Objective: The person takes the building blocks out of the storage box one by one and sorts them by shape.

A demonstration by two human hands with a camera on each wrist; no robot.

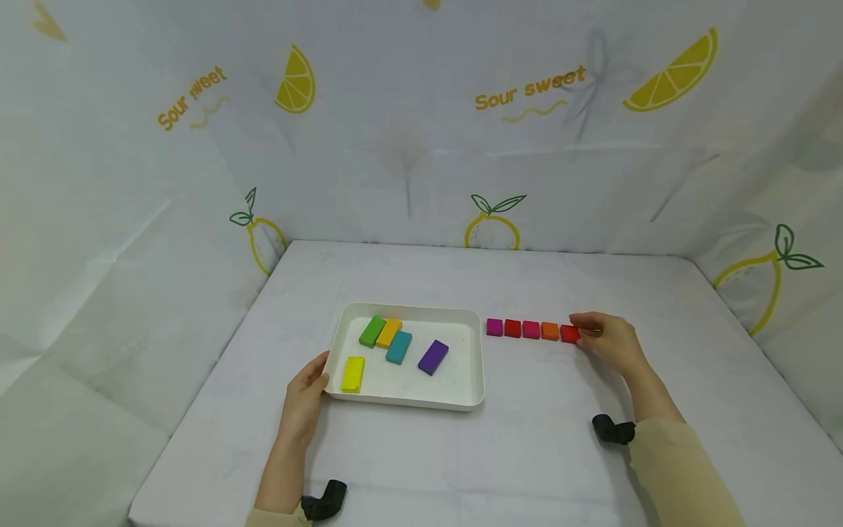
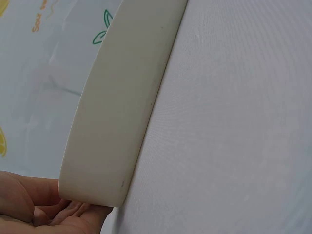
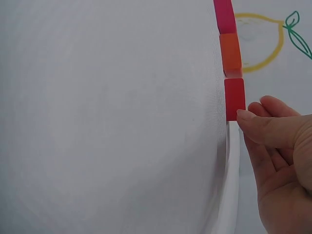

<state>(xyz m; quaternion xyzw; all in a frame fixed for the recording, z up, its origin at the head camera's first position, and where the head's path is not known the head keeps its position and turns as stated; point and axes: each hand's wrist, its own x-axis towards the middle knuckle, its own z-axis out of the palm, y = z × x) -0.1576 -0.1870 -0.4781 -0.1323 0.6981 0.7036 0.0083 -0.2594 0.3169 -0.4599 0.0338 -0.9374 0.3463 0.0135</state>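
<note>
My right hand (image 1: 609,344) pinches the red block (image 1: 569,334) ending the row (image 1: 531,330) on the counter (image 1: 527,454), left hand (image 1: 304,402) grips the tray (image 1: 415,402) corner; block's probably light, stiff, best held by opposite faces.

"Sour sweet" (image 1: 530,88) is printed twice on the white backdrop (image 1: 369,110).

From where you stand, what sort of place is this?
Probably a screened-off tabletop workspace: lemon-printed sheeting hangs behind a white-topped table that bears a white tray of coloured blocks.
</note>
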